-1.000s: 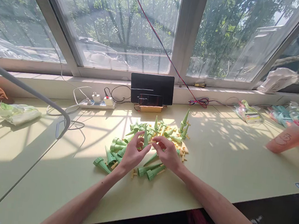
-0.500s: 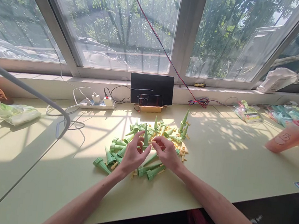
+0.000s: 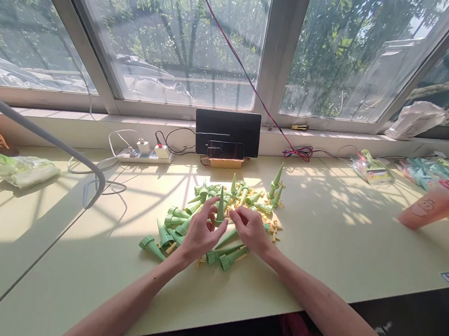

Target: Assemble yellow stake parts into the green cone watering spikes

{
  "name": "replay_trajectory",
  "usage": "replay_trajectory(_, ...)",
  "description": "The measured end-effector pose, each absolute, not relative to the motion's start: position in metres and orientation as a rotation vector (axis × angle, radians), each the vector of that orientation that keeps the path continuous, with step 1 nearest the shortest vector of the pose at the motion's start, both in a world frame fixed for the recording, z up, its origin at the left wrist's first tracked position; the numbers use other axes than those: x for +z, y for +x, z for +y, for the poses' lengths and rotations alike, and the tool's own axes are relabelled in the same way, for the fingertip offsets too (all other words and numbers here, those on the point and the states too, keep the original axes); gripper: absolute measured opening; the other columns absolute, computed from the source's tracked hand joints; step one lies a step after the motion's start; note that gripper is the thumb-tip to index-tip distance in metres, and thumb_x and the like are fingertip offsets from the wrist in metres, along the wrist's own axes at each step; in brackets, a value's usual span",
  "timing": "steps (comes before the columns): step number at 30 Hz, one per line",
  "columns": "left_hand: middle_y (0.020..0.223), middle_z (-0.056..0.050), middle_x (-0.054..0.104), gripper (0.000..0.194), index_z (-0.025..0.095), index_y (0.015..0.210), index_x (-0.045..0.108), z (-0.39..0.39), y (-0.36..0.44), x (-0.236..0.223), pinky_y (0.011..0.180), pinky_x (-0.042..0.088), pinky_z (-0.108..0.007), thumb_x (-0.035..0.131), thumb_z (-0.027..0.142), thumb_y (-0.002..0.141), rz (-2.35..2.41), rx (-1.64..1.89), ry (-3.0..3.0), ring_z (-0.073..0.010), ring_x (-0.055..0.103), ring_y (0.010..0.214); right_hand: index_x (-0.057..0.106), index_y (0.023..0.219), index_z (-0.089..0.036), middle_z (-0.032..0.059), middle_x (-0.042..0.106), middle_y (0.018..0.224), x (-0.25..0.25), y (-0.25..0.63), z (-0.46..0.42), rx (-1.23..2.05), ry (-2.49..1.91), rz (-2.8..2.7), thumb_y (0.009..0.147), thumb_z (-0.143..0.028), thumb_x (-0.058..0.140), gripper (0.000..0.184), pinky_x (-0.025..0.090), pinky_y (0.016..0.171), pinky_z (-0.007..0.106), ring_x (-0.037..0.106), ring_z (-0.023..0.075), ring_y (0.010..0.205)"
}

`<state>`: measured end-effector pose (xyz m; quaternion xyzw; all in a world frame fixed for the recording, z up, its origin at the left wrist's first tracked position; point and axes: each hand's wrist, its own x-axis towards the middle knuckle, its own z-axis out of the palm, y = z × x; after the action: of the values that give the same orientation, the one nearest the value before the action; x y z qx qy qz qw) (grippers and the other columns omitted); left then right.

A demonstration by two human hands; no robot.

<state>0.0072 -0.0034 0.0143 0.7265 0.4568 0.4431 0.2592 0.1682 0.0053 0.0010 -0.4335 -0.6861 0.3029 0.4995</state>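
A heap of green plastic cones [image 3: 174, 221] mixed with small yellow pieces [image 3: 274, 232] lies on the pale table [image 3: 320, 253]. My left hand [image 3: 199, 235] is over the heap and pinches one green cone [image 3: 220, 207] upright, tip pointing up. My right hand [image 3: 252, 231] is beside it, fingers pinched on a small yellow piece [image 3: 231, 211] held against that cone's base. One cone [image 3: 277, 176] stands upright at the back right of the heap.
A black screen on a stand [image 3: 227, 132] and a power strip [image 3: 145, 154] sit by the window sill. A grey tube [image 3: 50, 142] arcs at left, by a wipes pack [image 3: 24, 168]. At right lie plastic bags [image 3: 372, 170], and another person's hand holds a pink cup [image 3: 429, 208].
Both hands stay over the heap; the cone and yellow piece are pressed slightly closer together. The pink cup at right has shifted a little.
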Motion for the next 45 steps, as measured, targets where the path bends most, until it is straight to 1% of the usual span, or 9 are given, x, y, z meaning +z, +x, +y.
replay_trajectory(4, 0.083, 0.001, 0.050, 0.045, 0.022, 0.125, 0.043, -0.003, 0.007, 0.013, 0.042, 0.039, -0.015, 0.060, 0.028, 0.084, 1.226, 1.202, 1.983, -0.0084, 0.047, 0.060, 0.034, 0.057, -0.019, -0.0058, 0.029, 0.053, 0.000, 0.168, 0.006, 0.716, -1.055, -1.676, 0.095, -0.040, 0.047, 0.045, 0.022, 0.049, 0.026, 0.025, 0.0087, 0.051)
replay_trajectory(16, 0.083, 0.000, 0.051, 0.045, 0.021, 0.125, 0.043, -0.004, 0.007, 0.018, 0.045, 0.043, -0.016, 0.060, 0.029, 0.084, 1.264, 1.199, 1.927, -0.0096, 0.048, 0.063, 0.047, 0.062, -0.018, -0.0057, 0.035, 0.054, 0.002, 0.168, 0.003, 0.751, -1.040, -1.718, 0.092, -0.037, 0.053, 0.036, 0.023, 0.049, 0.025, 0.028, 0.0088, 0.051)
replay_trajectory(26, 0.081, 0.001, 0.049, 0.047, 0.021, 0.126, 0.042, -0.002, 0.006, 0.012, 0.042, 0.040, -0.015, 0.060, 0.029, 0.084, 1.231, 1.190, 2.013, -0.0084, 0.047, 0.060, 0.030, 0.054, -0.020, -0.0062, 0.027, 0.050, -0.001, 0.168, 0.006, 0.693, -1.043, -1.715, 0.094, -0.039, 0.050, 0.049, 0.018, 0.047, 0.027, 0.021, 0.0083, 0.048)
replay_trajectory(32, 0.081, 0.001, 0.048, 0.046, 0.022, 0.126, 0.042, -0.003, 0.006, 0.012, 0.043, 0.041, -0.015, 0.060, 0.030, 0.084, 1.224, 1.190, 1.996, -0.0080, 0.047, 0.060, 0.029, 0.052, -0.019, -0.0060, 0.025, 0.048, -0.004, 0.169, 0.008, 0.679, -1.053, -1.720, 0.095, -0.041, 0.047, 0.052, 0.020, 0.048, 0.026, 0.023, 0.0080, 0.047)
replay_trajectory(36, 0.082, 0.001, 0.050, 0.046, 0.022, 0.126, 0.042, -0.004, 0.007, 0.016, 0.044, 0.043, -0.016, 0.060, 0.030, 0.084, 1.226, 1.202, 1.957, -0.0089, 0.048, 0.062, 0.033, 0.051, -0.019, -0.0057, 0.028, 0.048, -0.002, 0.169, 0.006, 0.674, -1.065, -1.717, 0.095, -0.043, 0.047, 0.052, 0.022, 0.047, 0.026, 0.025, 0.0079, 0.046)
replay_trajectory(38, 0.083, 0.000, 0.051, 0.046, 0.022, 0.125, 0.043, -0.004, 0.008, 0.018, 0.045, 0.045, -0.017, 0.061, 0.030, 0.084, 1.233, 1.205, 1.940, -0.0094, 0.049, 0.064, 0.042, 0.054, -0.018, -0.0050, 0.035, 0.048, 0.001, 0.169, 0.005, 0.680, -1.079, -1.689, 0.096, -0.043, 0.047, 0.048, 0.025, 0.047, 0.025, 0.030, 0.0083, 0.047)
replay_trajectory(40, 0.083, 0.000, 0.052, 0.046, 0.022, 0.126, 0.043, -0.004, 0.008, 0.019, 0.047, 0.047, -0.018, 0.061, 0.030, 0.084, 1.244, 1.205, 1.924, -0.0099, 0.051, 0.065, 0.055, 0.070, -0.017, -0.0033, 0.046, 0.055, 0.005, 0.170, 0.002, 0.713, -1.081, -1.653, 0.095, -0.042, 0.049, 0.036, 0.028, 0.047, 0.024, 0.037, 0.0092, 0.048)
replay_trajectory(42, 0.082, 0.000, 0.052, 0.046, 0.022, 0.126, 0.042, -0.004, 0.008, 0.020, 0.048, 0.047, -0.018, 0.061, 0.030, 0.085, 1.251, 1.202, 1.911, -0.0103, 0.051, 0.065, 0.060, 0.091, -0.017, -0.0006, 0.056, 0.067, 0.008, 0.170, 0.000, 0.788, -1.041, -1.647, 0.094, -0.041, 0.051, 0.026, 0.030, 0.046, 0.024, 0.040, 0.0093, 0.049)
replay_trajectory(45, 0.082, 0.000, 0.052, 0.046, 0.022, 0.126, 0.042, -0.003, 0.007, 0.018, 0.046, 0.045, -0.017, 0.059, 0.031, 0.085, 1.253, 1.200, 1.922, -0.0102, 0.050, 0.065, 0.060, 0.093, -0.017, 0.0013, 0.059, 0.073, 0.008, 0.168, -0.001, 0.795, -1.003, -1.666, 0.092, -0.038, 0.054, 0.022, 0.032, 0.046, 0.024, 0.042, 0.0096, 0.050)
